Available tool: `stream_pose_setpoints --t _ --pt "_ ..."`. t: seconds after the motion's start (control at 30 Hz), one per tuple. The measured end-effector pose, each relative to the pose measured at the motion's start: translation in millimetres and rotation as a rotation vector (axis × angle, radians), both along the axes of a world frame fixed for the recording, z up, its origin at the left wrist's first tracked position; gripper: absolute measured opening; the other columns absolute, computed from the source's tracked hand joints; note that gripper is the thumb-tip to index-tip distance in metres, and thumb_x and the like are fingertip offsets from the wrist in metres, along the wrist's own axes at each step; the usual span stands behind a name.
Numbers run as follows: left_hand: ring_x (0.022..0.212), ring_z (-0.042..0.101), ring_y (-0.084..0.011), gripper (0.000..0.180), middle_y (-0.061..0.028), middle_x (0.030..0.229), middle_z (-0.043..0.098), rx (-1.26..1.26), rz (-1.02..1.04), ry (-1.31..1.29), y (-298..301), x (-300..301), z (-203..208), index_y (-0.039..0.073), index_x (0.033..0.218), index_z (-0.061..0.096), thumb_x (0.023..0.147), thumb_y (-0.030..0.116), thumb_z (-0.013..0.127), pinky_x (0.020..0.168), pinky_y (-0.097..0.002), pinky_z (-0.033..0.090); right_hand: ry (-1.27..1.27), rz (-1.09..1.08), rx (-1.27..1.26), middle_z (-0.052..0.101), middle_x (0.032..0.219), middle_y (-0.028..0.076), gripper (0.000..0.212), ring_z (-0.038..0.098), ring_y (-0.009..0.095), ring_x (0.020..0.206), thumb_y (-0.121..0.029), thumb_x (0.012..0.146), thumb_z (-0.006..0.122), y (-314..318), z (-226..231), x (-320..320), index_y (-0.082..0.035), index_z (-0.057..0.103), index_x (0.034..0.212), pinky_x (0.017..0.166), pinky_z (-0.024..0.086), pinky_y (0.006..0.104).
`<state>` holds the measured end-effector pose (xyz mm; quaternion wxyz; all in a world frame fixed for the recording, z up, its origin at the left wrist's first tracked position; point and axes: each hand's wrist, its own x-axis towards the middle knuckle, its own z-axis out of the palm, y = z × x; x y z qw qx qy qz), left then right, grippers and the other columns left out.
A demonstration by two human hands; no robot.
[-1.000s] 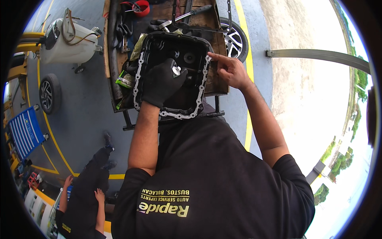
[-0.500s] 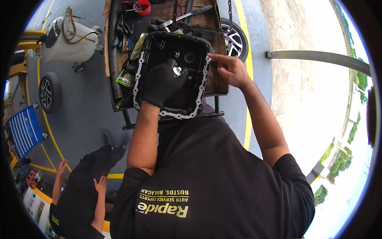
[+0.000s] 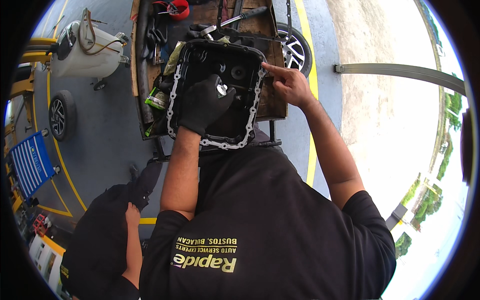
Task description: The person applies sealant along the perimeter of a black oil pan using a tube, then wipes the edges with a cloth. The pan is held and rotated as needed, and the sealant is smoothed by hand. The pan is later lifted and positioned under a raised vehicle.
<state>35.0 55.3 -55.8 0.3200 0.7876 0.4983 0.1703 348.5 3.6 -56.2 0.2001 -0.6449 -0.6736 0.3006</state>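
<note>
Black glove covers my left hand [image 3: 204,104], which curls its fingers around a small shiny metal piece [image 3: 221,90] inside the oil pan [image 3: 247,131]. My bare right hand [image 3: 289,86] presses an extended finger on the pan's rim, other fingers loosely bent. Beyond my hands lie tools [image 3: 235,19] on the wooden cart [image 3: 274,102]; a green rag [image 3: 156,99] sits left of my glove. Dark pan, pale bolt-holed gasket edge.

A wooden-topped desk [image 3: 276,102] on a dark metal frame carries a black oil pan [image 3: 216,95] with a pale gasket rim, dark hoses [image 3: 150,37] along its left side, a red cup [image 3: 178,8], and a long-handled tool [image 3: 240,17].
</note>
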Motion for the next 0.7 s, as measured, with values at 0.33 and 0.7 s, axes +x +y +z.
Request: stream_pose_setpoints --t 0.33,0.7 --pt "0.091 0.08 -0.0464 0.051 -0.0236 0.092 0.08 -0.032 -0.001 0.009 0.6 0.6 0.1 0.001 0.113 0.075 0.095 0.047 0.087 0.076 -0.0556 0.063 0.006 0.062 0.034 0.06 0.071 0.008 0.069 0.059 0.02 0.061 -0.01 0.087 0.061 -0.5 -3.5 4.4 -0.017 0.078 0.153 0.068 0.054 0.0387" --pt "0.092 0.081 -0.0467 0.052 -0.0252 0.094 0.08 -0.077 0.002 0.019 1.7 1.7 0.0 0.001 0.114 0.076 0.095 0.047 0.088 0.078 -0.0553 0.063 0.028 0.084 0.038 0.06 0.073 0.009 0.068 0.057 0.021 0.061 -0.011 0.087 0.063 -3.5 2.9 1.4 -0.016 0.077 0.153 0.068 0.053 0.0372"
